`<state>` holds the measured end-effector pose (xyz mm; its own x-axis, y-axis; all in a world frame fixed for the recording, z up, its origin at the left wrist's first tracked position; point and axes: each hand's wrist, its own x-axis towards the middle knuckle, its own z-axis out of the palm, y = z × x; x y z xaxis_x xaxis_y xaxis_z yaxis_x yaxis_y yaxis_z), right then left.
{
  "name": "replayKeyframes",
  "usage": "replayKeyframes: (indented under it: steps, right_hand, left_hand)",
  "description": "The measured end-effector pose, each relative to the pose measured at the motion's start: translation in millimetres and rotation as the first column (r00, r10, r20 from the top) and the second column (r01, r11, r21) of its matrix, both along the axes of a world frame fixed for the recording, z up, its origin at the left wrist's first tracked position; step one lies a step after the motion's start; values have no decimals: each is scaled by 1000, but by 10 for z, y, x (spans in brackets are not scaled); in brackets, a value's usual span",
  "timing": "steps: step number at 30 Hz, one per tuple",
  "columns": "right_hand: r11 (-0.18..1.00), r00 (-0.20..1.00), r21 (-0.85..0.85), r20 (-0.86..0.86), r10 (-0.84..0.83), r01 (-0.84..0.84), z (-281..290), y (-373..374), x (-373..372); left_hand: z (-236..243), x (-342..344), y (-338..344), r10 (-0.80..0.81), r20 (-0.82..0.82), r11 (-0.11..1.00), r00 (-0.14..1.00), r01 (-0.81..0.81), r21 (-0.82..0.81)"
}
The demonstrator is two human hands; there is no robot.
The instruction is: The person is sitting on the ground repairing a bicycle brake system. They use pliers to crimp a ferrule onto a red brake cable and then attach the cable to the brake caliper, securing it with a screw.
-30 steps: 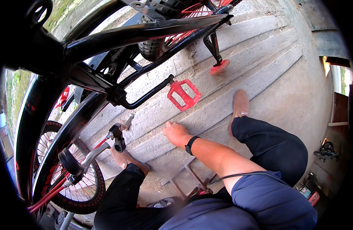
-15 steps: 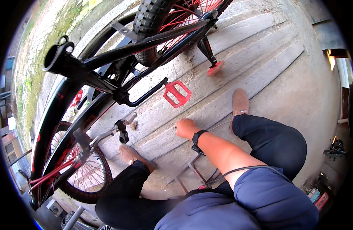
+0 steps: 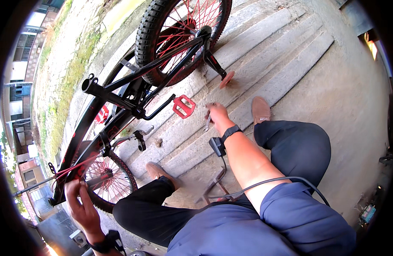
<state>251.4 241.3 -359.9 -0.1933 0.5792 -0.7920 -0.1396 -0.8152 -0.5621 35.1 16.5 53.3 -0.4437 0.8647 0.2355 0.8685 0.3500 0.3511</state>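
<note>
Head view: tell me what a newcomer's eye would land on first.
The black bicycle frame slants across the upper left, its red-spoked wheel at top centre. Next comes the red pedal mid-picture, left of the right hand, which holds a small grey tool. At lower left, the left hand appears beside the lower wheel.

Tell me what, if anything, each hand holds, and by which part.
The right hand holds a small metal tool by one end, the other jutting out. Whether the left hand, near the bicycle frame, holds anything cannot be told.
</note>
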Motion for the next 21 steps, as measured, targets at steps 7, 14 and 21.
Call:
replayKeyframes:
  steps: [7, 14, 21]
  right_hand:
    - [907, 908, -167, -105, -406, 386, 226, 599, 34]
    - [910, 851, -207, -328, -410, 359, 306, 728, -277]
    - [937, 840, 3, -445, -311, 349, 208, 954, -350]
  left_hand:
    - [-272, -101, 1536, -222, -198, 975, 955, 211, -76]
    - [-611, -680, 1911, 28, 159, 999, 987, -31, 18]
    - [-502, -429, 2049, 213, 474, 976, 854, -161, -148]
